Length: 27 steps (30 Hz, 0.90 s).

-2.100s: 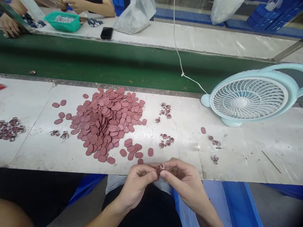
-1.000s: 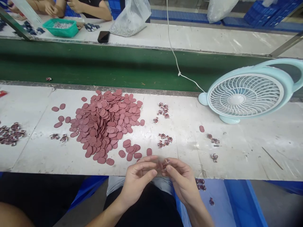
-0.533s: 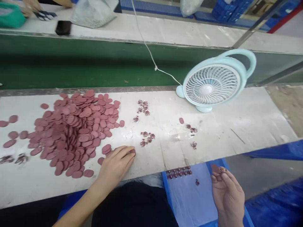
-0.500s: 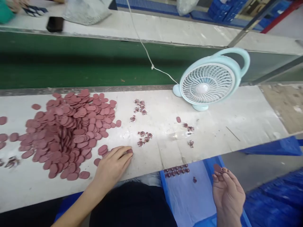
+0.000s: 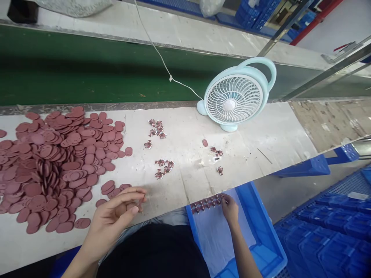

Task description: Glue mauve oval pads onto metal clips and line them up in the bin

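Observation:
My left hand (image 5: 114, 218) is just above the table's front edge, its thumb and fingers pinched on a flat maroon oval disc (image 5: 141, 203) seen edge-on. Beside it lie a few loose discs (image 5: 108, 187) and the large heap of the same discs (image 5: 69, 166). Over the blue tray (image 5: 262, 216), my right hand (image 5: 230, 209) is closed at the right end of rows of small maroon-and-metallic pieces (image 5: 205, 204). Its fingertips mostly hide the piece they grip. White sheet lines the tray's bottom.
Small clusters of maroon-and-metallic pieces (image 5: 164, 168) lie mid-table, with a single disc (image 5: 205, 143) farther right. A light-blue fan (image 5: 234, 96) stands at the table's back, its white cord (image 5: 153, 44) running up. Stacked blue crates (image 5: 333, 231) fill the lower right.
My right hand has moved left and into the tray, to the end of the rows, with its piece. My left hand has lifted a disc off the table. The view has shifted right.

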Motion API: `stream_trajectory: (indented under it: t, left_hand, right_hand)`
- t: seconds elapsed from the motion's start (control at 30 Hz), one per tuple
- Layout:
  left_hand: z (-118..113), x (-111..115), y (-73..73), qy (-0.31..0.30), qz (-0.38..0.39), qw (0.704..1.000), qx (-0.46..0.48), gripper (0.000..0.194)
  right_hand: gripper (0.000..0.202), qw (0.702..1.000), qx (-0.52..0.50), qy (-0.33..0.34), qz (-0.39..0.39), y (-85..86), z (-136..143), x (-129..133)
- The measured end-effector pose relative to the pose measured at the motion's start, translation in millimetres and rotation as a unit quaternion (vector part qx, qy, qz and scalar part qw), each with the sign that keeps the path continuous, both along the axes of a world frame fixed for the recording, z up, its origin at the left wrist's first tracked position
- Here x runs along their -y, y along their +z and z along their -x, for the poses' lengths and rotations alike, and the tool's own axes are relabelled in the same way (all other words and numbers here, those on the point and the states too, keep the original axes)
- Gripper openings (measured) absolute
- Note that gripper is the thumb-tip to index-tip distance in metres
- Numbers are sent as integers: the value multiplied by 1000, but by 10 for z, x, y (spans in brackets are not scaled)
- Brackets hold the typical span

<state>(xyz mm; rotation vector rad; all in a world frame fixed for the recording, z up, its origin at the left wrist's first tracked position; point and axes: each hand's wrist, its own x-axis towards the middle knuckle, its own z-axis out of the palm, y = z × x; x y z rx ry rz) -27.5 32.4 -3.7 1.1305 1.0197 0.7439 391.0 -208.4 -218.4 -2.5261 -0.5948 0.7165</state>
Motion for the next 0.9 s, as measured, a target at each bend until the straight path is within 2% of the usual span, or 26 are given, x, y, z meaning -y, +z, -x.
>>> stream_trajectory:
  t: [0.17, 0.53, 0.63, 0.73, 0.9]
  left_hand:
    - [72, 50, -68, 42, 58, 997, 29, 18]
    - [70, 49, -75, 39, 69, 996, 32, 18]
    - [117, 44, -58, 59, 75, 995, 33, 18]
    - [176, 47, -42, 92, 87, 991, 45, 19]
    - [223, 72, -69, 112, 112, 986, 52, 19]
  right_hand:
    - [30, 998, 34, 29, 39, -70, -48, 3]
    - [31, 995, 67, 45, 51, -96, -64, 0]
    - [33, 995, 85, 17, 59, -24, -139, 117]
    - [32, 991, 87, -4, 101, 61, -235, 325]
    - [31, 984, 42, 10, 173, 83, -228, 637]
